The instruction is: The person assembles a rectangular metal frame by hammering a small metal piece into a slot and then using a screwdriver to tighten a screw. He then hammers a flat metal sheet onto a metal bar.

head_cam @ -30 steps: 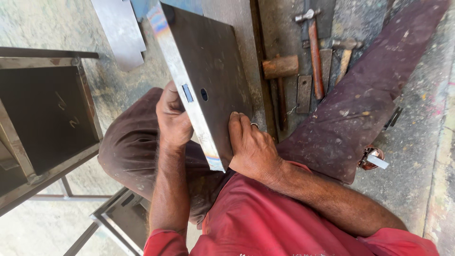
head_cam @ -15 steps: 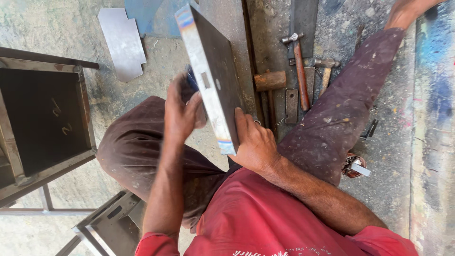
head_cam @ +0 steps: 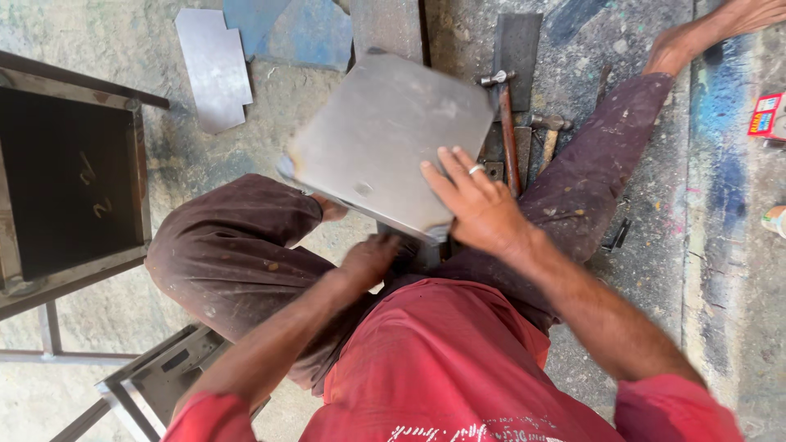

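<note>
Seated on the concrete floor [head_cam: 720,270], legs spread, with a square grey metal plate [head_cam: 385,139] held flat and slightly tilted above the lap. Right hand [head_cam: 479,205] spread on the plate's near right corner, fingers [head_cam: 446,176] wide and pressing on the top face, a ring on one of them. Left hand [head_cam: 368,258] tucked under the plate's near edge, seemingly supporting it from below; whether those fingers curl around the edge, impossible to tell, since the plate hides them. Beyond the plate's far right corner, two hammers [head_cam: 508,123] lying on the floor beside a dark flat bar [head_cam: 517,45]. Beyond its far left corner, a cut piece of sheet metal [head_cam: 214,65] and a bluish sheet [head_cam: 286,29]. Well left of the plate, an open dark metal box frame [head_cam: 70,180]. Judging by the work: plate cut and drilled with a small hole, now merely being handled and turned; no tool taken up, nothing joined to it as yet.
</note>
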